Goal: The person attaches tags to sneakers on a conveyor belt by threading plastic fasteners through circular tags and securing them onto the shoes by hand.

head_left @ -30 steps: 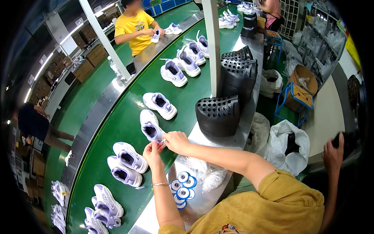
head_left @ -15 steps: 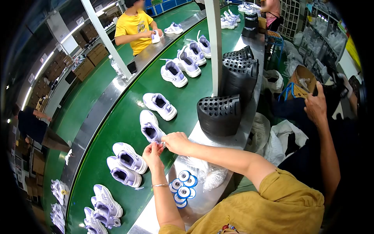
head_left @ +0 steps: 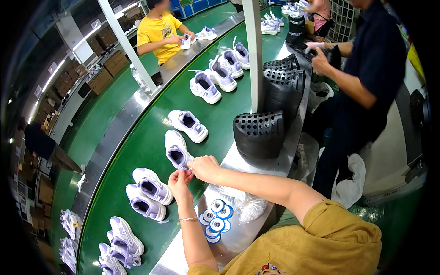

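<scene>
A white and lavender sneaker (head_left: 176, 145) rests on the green conveyor belt, its heel towards me. Right at that heel, the fingertips of my left hand (head_left: 179, 182) are pinched together. My right hand (head_left: 205, 168) is closed beside them, its fingers at the same spot. Whatever small piece lies between the fingertips is too small and covered to make out. Another sneaker (head_left: 188, 125) of the pair sits just beyond. Below my right forearm, round blue-edged labels or rolls (head_left: 217, 224) lie on the metal ledge (head_left: 183, 247) beside clear plastic bags (head_left: 250, 207).
Several sneaker pairs line the belt (head_left: 137, 151) on both sides of my hands. Black perforated shoe-shaped forms (head_left: 259, 135) stand on the ledge at right, by a pale post (head_left: 253, 55). A person in dark clothes (head_left: 373, 59) stands close by; one in yellow (head_left: 158, 34) works across the belt.
The person in dark clothes has come forward beside the ledge, both hands now at a black object. Across the belt, the yellow-shirted person's shoe has shifted slightly. My hands have barely moved.
</scene>
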Action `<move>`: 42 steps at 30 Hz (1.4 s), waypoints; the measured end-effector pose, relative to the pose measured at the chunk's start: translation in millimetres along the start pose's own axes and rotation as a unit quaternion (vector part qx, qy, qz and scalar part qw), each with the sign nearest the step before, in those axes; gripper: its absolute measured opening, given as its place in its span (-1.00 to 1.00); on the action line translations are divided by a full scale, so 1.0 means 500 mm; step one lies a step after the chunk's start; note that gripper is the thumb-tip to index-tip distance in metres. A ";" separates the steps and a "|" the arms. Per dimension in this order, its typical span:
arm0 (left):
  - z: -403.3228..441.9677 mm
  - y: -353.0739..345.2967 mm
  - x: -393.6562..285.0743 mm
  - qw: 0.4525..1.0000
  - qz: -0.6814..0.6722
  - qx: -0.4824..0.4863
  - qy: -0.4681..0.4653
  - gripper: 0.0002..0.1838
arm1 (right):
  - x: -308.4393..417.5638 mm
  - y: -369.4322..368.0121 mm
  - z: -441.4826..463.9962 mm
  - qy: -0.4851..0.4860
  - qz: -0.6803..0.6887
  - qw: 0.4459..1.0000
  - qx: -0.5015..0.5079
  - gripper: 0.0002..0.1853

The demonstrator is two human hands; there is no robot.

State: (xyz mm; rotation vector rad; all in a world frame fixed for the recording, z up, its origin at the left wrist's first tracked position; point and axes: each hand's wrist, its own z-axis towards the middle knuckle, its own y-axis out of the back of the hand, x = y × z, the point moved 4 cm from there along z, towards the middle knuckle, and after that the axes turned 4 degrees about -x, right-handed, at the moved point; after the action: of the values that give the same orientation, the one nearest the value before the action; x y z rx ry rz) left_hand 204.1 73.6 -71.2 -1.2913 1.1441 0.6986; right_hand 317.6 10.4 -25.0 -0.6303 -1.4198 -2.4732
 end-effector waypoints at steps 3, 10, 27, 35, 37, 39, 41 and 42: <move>0.003 0.001 0.004 1.000 -0.008 -0.005 0.011 -0.86 | 0.002 -0.002 0.003 0.001 -0.002 1.000 0.005 -0.91; 0.007 0.013 0.010 0.998 -0.048 -0.002 0.046 -0.86 | 0.010 -0.019 0.012 0.013 0.012 1.000 0.009 -0.90; -0.017 0.003 -0.055 0.979 0.018 -0.121 -0.165 -0.84 | -0.032 -0.060 0.011 -0.021 0.179 0.983 0.016 -0.81; -0.018 -0.002 -0.070 0.982 0.036 -0.098 -0.159 -0.87 | -0.034 0.024 -0.003 -0.046 0.102 0.994 0.005 -0.92; -0.018 -0.005 -0.070 0.981 0.035 -0.094 -0.163 -0.86 | -0.031 0.029 0.000 -0.014 0.111 0.993 -0.023 -0.93; -0.024 -0.015 -0.072 0.980 0.055 -0.074 -0.179 -0.79 | -0.025 0.033 0.003 0.018 0.120 0.991 -0.050 -0.93; -0.034 -0.031 -0.075 0.979 0.059 -0.064 -0.182 -0.80 | -0.009 0.041 0.006 0.096 0.147 0.979 -0.103 -0.93; -0.036 -0.036 -0.077 0.979 0.062 -0.053 -0.186 -0.80 | -0.006 0.039 0.008 0.096 0.148 0.979 -0.102 -0.93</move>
State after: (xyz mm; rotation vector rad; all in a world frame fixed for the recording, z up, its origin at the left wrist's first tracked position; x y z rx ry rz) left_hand 203.2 59.9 -27.0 -1.1235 0.8935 1.0572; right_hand 328.7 4.0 -9.6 -0.5746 -0.9356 -2.3817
